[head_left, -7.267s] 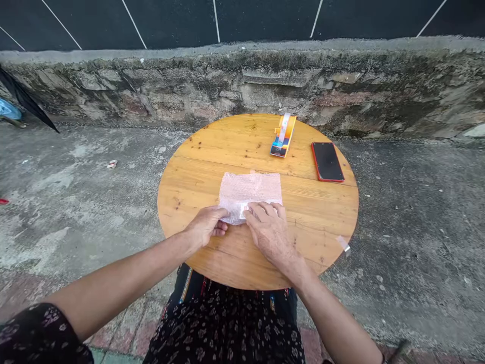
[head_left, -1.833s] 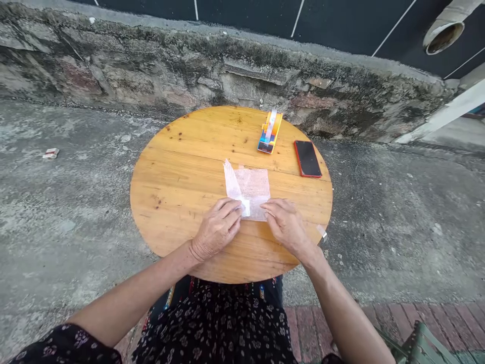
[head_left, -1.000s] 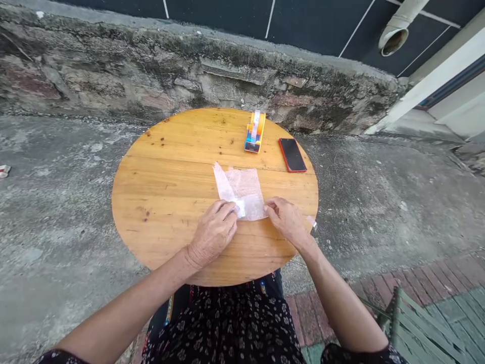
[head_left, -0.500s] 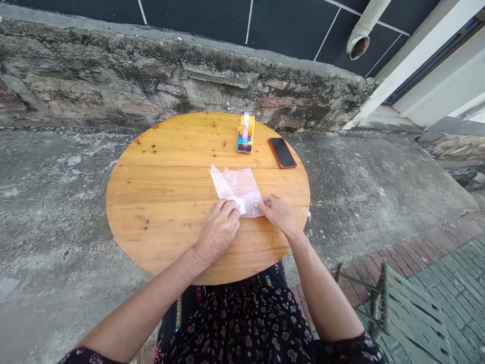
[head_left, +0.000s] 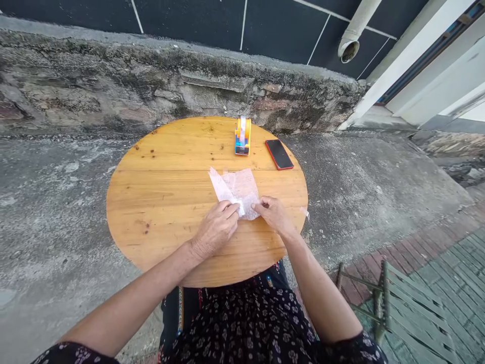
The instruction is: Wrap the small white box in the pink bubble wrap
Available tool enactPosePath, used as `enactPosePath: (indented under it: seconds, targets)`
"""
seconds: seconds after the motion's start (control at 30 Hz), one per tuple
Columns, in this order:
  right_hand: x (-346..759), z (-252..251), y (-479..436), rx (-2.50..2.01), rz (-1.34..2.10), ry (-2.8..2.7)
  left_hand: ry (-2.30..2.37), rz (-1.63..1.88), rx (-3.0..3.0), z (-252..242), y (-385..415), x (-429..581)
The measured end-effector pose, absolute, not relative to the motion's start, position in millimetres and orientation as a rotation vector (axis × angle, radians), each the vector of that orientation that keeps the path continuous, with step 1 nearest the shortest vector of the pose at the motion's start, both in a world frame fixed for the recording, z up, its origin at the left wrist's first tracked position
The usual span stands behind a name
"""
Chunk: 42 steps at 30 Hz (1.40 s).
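Observation:
A pale sheet of bubble wrap [head_left: 238, 188] lies on the round wooden table [head_left: 166, 197], with its left side folded over into a narrow flap. My left hand [head_left: 215, 230] presses curled fingers onto the sheet's near left corner. My right hand [head_left: 273, 214] pinches the near right edge of the same sheet. Something small and white shows between the two hands under the wrap. An orange and blue tape dispenser [head_left: 242, 135] stands at the table's far side. A red-cased phone [head_left: 279, 154] lies face up to its right.
A strip of clear tape [head_left: 305, 212] hangs from the table's right rim. A rough stone wall [head_left: 151, 86] runs behind the table, with a white pipe [head_left: 354, 33] above it. A green slatted chair [head_left: 401, 313] stands on the brick paving at the lower right.
The bubble wrap has gone from spread wide to folded narrower, its left side turned over. Both hands stay on its near edge. The camera has swung right, bringing in the pipe and chair.

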State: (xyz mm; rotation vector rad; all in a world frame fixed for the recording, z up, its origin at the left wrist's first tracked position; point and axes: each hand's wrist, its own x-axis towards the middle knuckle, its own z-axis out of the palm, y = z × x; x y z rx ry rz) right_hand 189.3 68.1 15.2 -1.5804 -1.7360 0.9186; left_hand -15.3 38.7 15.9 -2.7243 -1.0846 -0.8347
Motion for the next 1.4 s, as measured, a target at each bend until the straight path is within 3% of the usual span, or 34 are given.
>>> enactPosePath:
  seconds: [0.6, 1.4]
  targets:
    - [150.4, 35.2, 50.8, -1.607, 0.621, -1.904, -1.07, -0.841, -2.701, 16.2, 39.0, -14.5]
    - [140.7, 46.8, 45.7, -1.558, 0.638, -1.979, -1.226, -1.074, -2.589, 5.8, 33.4, -14.3]
